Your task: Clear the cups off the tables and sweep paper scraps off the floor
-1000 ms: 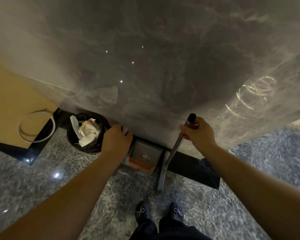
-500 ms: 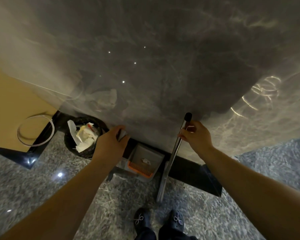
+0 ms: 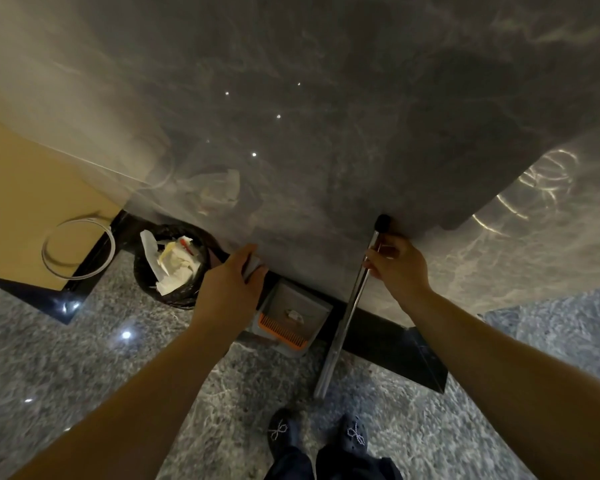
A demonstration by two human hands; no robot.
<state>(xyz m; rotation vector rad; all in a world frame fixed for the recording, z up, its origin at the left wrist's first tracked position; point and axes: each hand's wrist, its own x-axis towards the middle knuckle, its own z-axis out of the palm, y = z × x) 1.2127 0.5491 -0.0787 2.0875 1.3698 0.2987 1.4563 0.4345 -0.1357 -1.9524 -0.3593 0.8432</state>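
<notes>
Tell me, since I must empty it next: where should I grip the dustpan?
By its upright handle, from above, where the left hand already holds it. The dustpan sits low against the wall, scrap inside, so lifting by the handle likely keeps it level.

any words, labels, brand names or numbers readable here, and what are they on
None can be read.
The dustpan, the broom handle, the trash bin and the wall show no print.
The crumpled papers in the bin carry a red mark, too small and blurred to tell whether it is text.
</notes>
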